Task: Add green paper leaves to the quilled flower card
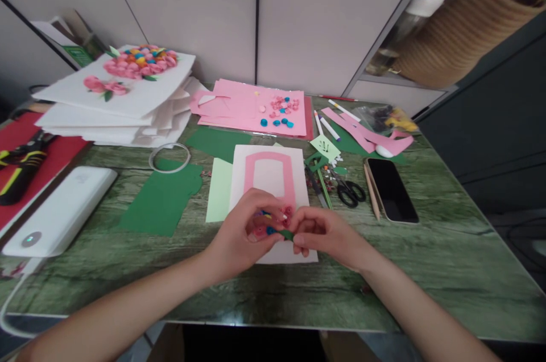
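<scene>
A small green paper leaf (287, 234) is pinched between my two hands, above the lower part of a white sheet (238, 180). On that sheet a pink paper frame (289, 171) stands out, with small pink, blue and purple paper flowers (260, 230) partly hidden behind my fingers. My left hand (247, 231) grips the leaf's left end between thumb and fingertips. My right hand (321, 232) has its fingers curled and closed on the leaf's right end.
Scissors (350, 192), a phone (392, 190) and a wooden stick (372, 190) lie to the right. Pink sheets (239, 108) with paper rolls are at the back. Green paper (160, 200), a tape ring (169, 158), a power bank (63, 208), pliers (25, 165) and stacked white sheets (115, 117) are left.
</scene>
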A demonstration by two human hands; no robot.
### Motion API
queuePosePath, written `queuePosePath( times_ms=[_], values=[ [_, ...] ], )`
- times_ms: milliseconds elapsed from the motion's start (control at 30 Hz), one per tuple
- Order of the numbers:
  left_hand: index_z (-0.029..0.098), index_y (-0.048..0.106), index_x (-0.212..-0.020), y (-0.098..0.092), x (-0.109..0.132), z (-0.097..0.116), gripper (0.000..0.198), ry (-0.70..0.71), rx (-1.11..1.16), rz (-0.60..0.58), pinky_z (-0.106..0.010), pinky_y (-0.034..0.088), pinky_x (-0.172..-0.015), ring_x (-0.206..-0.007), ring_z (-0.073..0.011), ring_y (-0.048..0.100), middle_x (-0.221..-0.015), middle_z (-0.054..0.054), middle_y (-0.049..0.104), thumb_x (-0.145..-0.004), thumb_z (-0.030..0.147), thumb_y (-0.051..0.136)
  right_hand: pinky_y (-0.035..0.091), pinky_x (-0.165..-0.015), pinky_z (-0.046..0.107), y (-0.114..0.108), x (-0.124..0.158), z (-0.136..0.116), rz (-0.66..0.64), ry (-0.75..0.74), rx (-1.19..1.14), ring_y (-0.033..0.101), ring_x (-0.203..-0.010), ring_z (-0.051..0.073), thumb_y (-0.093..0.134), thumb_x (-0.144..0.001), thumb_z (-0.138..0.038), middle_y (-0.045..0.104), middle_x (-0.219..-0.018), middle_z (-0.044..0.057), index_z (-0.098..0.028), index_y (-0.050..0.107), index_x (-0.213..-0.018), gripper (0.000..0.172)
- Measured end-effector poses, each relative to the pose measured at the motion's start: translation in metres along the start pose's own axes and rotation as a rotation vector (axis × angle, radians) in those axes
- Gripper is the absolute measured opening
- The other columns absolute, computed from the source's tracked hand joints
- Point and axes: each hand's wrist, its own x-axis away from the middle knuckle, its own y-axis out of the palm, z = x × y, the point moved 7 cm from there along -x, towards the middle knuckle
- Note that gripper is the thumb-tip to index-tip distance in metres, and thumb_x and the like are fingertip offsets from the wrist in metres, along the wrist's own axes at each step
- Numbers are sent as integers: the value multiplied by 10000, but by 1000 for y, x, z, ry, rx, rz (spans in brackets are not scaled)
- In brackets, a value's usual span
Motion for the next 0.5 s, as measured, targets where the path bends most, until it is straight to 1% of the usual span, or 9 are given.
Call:
queuePosePath(
  times_ms=[167, 267, 367, 500],
  values=[
    [278, 555, -1092, -4, -1, 2, 424, -13, -2, 42, -273, 547, -760, -894, -140, 568, -1018, -30, 445, -750, 45, 650, 465, -580, 237, -1, 2, -10, 40, -63, 71, 580, -591, 95, 717, -710, -291, 651, -684, -18, -189, 612, -847, 201],
    [268, 568, -1068, -7, -1, 4, 409, -6, -12, 66, -262, 548, -764, -885, -133, 567, -1010, -26, 445, -741, 36, 649, 458, -618, 249, -2, 4, -18, 114, -159, 178, 583, -661, 110, 701, -720, -259, 640, -741, -14, -201, 619, -839, 155],
    [269, 563, -1078, -7, -1, 5, 403, 14, -55, 63, -262, 550, -767, -890, -132, 563, -1018, -33, 439, -761, 26, 616, 446, -643, 262, -3, 7, -23, 204, -251, 310, 572, -702, 122, 654, -752, -210, 645, -788, 2, -204, 621, -834, 88],
    [266, 553, -1107, -6, 0, 5, 423, 50, -151, 50, -271, 555, -775, -936, -146, 545, -1050, -48, 436, -767, 18, 598, 451, -650, 265, 1, 10, -25, 259, -290, 454, 576, -718, 134, 625, -763, -181, 655, -783, 4, -215, 632, -880, 122]
  ],
)
